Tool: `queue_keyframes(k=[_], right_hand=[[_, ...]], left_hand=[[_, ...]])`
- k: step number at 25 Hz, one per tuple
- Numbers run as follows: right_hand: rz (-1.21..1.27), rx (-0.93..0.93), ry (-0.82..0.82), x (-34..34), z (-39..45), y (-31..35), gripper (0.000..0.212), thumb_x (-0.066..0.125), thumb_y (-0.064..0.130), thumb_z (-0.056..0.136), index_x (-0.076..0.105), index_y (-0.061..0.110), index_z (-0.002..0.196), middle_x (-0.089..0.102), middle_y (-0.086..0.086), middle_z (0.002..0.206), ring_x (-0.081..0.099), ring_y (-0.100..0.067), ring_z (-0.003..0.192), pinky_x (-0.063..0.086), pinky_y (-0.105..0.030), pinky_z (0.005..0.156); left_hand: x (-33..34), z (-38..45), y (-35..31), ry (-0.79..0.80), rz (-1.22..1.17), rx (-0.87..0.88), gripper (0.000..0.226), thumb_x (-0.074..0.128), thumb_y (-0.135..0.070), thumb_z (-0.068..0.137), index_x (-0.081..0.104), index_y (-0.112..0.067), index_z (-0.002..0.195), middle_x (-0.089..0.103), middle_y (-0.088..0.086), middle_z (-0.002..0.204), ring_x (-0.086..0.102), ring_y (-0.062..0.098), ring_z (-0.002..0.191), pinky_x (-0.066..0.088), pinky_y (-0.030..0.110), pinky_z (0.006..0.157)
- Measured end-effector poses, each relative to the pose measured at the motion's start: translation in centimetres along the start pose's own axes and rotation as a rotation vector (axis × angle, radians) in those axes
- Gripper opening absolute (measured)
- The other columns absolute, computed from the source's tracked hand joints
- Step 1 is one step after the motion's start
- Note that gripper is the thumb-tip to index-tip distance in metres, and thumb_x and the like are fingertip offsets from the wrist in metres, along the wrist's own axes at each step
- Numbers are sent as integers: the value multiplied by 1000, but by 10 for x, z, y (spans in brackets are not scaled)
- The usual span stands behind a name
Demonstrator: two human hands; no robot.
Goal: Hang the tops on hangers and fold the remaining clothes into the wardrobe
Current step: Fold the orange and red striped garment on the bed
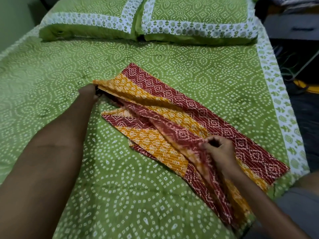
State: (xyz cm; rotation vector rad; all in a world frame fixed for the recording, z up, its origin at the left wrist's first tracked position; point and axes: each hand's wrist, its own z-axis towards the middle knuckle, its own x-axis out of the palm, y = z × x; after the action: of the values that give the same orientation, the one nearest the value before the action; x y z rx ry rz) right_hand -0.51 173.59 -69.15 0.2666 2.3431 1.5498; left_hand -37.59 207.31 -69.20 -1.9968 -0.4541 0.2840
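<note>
Folding a red-and-yellow printed garment [181,121] on the bed [120,195], the right hand [219,150] is pinching a bunched layer while the left hand [88,92] is gripping its far end. No hanger or wardrobe is showing; beyond the hands, two pillows [146,30] are lying.

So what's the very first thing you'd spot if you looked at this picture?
The red and yellow patterned garment jumps out first, stretched slantwise across the middle of the green dotted bedspread. The left hand grips its far end and the right hand pinches a bunched fold nearer the body. Two matching green pillows lie side by side at the head of the bed.
</note>
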Motion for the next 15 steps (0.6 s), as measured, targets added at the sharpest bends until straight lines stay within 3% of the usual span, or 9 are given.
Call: queue_keyframes(k=[2,3,5,6,8,10,12,13,15], right_hand=[[93,-150,-228,-15,4,20,21,63,-1,84,58,18,76,61,-1,78,62,-8,72,52,-14,59],[81,-294,-345,-20,1,30,27,63,-4,83,57,21,77,59,3,78,60,2,68,48,-9,58],[-122,-715,-508,-24,-12,41,26,62,-5,82,59,20,79,58,4,78,55,3,67,43,-7,61],[-289,-927,-506,-23,-19,38,16,61,-3,81,62,13,80,57,2,80,54,-3,70,42,-8,64],[-554,-1164,-313,-12,-32,14,11,58,3,80,62,5,90,59,-2,82,54,-10,77,42,-11,71],[-725,-1090,-31,1,-40,-21,26,62,1,77,60,7,102,66,-6,87,60,-12,82,48,-16,74],[-840,-955,80,9,-39,-48,39,74,-6,67,63,10,101,68,-2,90,65,-12,78,53,-19,69],[-868,-904,113,10,-36,-53,42,79,-8,62,65,13,96,67,1,88,63,-9,74,53,-17,63],[-885,-799,139,11,-30,-53,44,82,-9,56,66,15,89,64,3,84,57,-4,64,47,-11,53]], left_hand=[[26,-15,-13,97,-48,29,18,53,-15,93,51,-18,75,60,4,105,54,7,71,49,26,90],[40,-28,-24,140,-102,52,21,51,-12,94,50,-16,73,60,6,106,53,7,70,46,26,94],[69,-56,-46,198,-354,117,27,46,-3,96,51,-6,70,63,13,101,57,14,71,43,25,95],[78,-60,-51,204,-457,140,27,46,0,96,52,-2,70,66,16,98,61,20,76,44,27,92],[75,-31,-50,163,-348,212,20,54,-2,92,57,-3,73,72,9,76,65,21,79,52,27,79],[46,46,-21,119,-63,186,11,68,-21,81,61,-15,76,71,0,71,64,19,83,55,27,64],[18,112,17,100,165,117,25,73,-39,66,61,-19,75,68,3,85,61,21,83,54,27,54],[13,112,28,100,199,82,22,71,-38,68,61,-19,71,64,2,82,60,21,80,53,26,51],[18,23,29,68,135,60,23,65,-20,80,60,-13,59,61,-1,64,58,16,69,49,22,49]])
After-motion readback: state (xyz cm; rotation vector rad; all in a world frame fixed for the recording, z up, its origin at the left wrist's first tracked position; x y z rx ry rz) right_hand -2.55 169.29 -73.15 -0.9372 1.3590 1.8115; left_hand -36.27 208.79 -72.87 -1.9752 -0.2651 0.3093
